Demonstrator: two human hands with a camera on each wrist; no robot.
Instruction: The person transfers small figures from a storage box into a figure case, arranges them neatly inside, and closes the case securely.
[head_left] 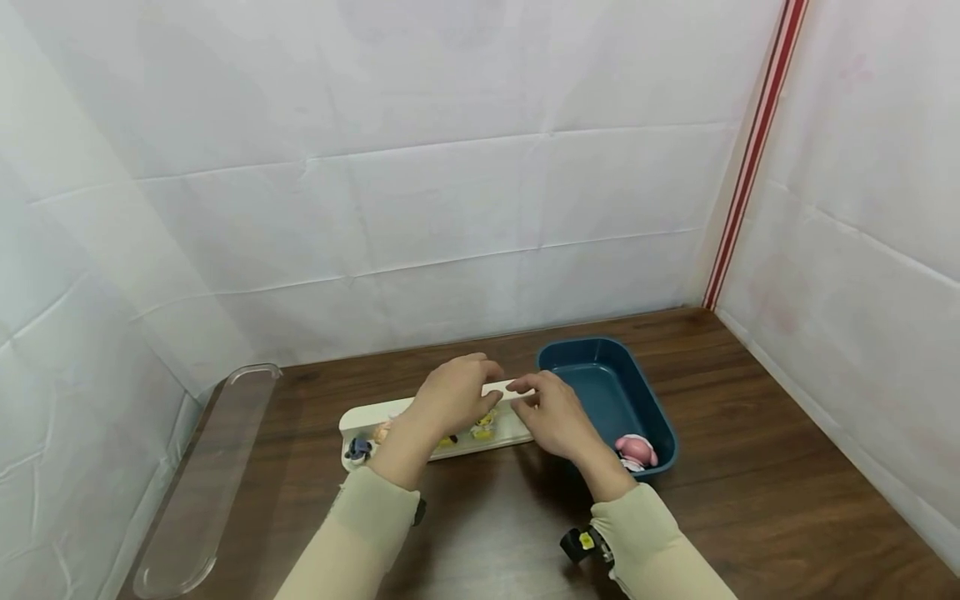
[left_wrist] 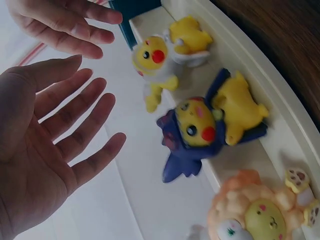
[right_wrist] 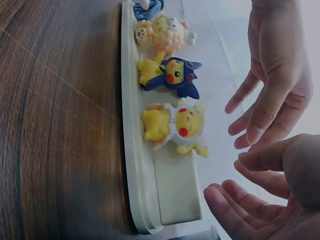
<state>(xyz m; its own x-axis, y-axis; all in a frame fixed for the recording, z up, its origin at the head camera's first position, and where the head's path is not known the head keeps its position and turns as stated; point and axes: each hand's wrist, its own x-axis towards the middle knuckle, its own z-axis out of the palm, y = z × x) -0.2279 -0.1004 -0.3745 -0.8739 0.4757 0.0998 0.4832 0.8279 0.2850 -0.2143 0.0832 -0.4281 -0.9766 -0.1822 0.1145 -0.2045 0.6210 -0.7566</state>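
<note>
My left hand (head_left: pixel 456 393) hovers over a long cream stepped stand (right_wrist: pixel 177 192), its fingers loosely bent around nothing. Facing it, my right hand (head_left: pixel 553 414) hangs over the stand's right end, also holding nothing. In the right wrist view, a yellow figurine in a white hood (right_wrist: pixel 159 125) is nearest to my hands. Beside it sits a yellow figurine in a navy hood (right_wrist: pixel 175 74). Farther along are a peach fluffy-maned figurine (right_wrist: pixel 165 31) and a blue figurine (right_wrist: pixel 150 9), partly cut off there.
Right of the stand is a dark blue bin (head_left: pixel 603 392) with a pink-and-white figurine (head_left: pixel 636 450) at its near end. A long clear plastic cover (head_left: pixel 213 475) lies at the table's left. White sheeting (head_left: pixel 450 208) closes off the back and sides.
</note>
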